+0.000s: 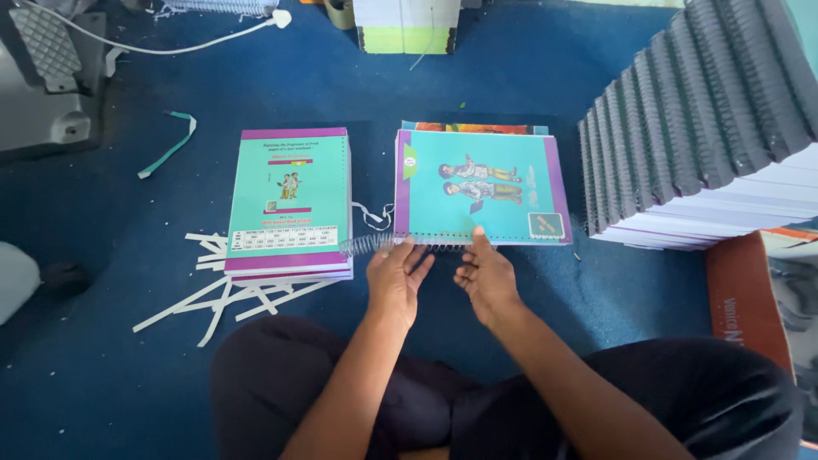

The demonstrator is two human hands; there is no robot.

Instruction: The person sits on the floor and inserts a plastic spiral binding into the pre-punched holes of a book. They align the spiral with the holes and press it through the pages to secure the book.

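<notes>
Notebook (481, 189) lies just beyond both hands; left hand (396, 277) pinches its spiral wire (368, 244); right hand (487, 277) presses its edge.

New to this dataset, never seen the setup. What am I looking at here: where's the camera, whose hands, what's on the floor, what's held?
One picture, from a camera worn on a person's head, looking down at their own bare hands and crossed legs on a blue carpet floor. The left hand pinches a silver wire spiral coil at the punched near edge of a teal notebook with purple border; the right hand rests its fingers on that edge. To the left lies a stack of similar teal notebooks over white paper strips. To the right stand leaning stacks of grey-edged bound books.
</notes>
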